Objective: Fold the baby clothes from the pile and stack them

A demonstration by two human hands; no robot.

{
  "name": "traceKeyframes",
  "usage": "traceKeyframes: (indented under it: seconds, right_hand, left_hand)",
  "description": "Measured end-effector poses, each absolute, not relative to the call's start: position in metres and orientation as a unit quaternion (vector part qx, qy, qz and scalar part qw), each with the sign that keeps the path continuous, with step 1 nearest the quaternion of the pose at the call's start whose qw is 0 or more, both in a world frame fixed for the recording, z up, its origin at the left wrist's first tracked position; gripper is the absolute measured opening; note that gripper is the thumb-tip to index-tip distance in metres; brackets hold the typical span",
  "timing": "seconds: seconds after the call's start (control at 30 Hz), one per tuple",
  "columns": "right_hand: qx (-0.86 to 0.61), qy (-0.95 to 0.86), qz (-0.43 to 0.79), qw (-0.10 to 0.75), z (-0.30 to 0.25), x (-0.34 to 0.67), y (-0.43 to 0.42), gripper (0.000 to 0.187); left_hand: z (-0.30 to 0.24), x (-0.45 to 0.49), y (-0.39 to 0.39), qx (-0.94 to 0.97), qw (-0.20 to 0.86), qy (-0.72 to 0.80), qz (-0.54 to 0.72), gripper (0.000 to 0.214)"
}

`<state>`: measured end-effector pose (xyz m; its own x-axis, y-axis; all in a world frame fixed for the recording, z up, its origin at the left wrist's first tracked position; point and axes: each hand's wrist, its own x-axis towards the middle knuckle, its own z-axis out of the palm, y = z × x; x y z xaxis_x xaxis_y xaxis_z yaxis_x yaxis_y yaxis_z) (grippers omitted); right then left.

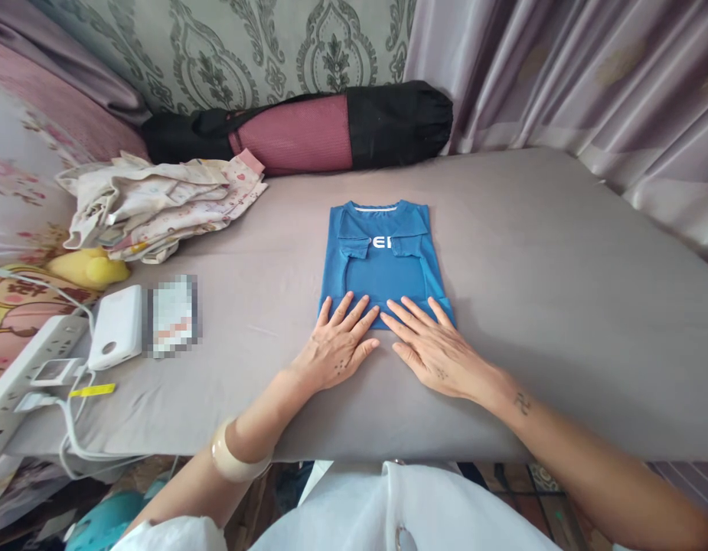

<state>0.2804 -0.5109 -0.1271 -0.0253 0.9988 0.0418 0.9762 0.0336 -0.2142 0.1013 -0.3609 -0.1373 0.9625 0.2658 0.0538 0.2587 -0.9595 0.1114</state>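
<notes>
A blue T-shirt (385,275) lies on the grey sheet with both sides and sleeves folded inward. Its collar points away from me, and part of a white print shows between the sleeves. My left hand (339,344) rests flat on the shirt's lower left edge with its fingers spread. On the lower right edge lies my right hand (437,348), also flat, fingers apart. The two hands are close together, fingertips on the cloth and palms over the sheet. Neither hand grasps anything.
A pile of light printed clothes (164,203) sits at the left. Behind it lies a rolled pink and black bag (296,134). Nearer left are a white power bank (117,327), a blurred-out rectangular item (174,315), a power strip (35,375) and cables. Curtains (560,69) hang at the right.
</notes>
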Motion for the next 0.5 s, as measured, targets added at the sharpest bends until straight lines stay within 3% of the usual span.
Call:
traceKeyframes:
  seconds: [0.33, 0.5]
  right_hand:
    - [-0.697, -0.705, 0.080, 0.107, -0.125, 0.282, -0.510, 0.050]
    - [-0.753, -0.648, 0.009, 0.112, -0.130, 0.292, -0.509, 0.054]
  left_hand:
    - [-0.133, 0.102, -0.357, 0.985, 0.069, 0.147, 0.056, 0.051]
    - [-0.135, 0.104, -0.345, 0.975, 0.044, 0.193, 0.104, 0.050]
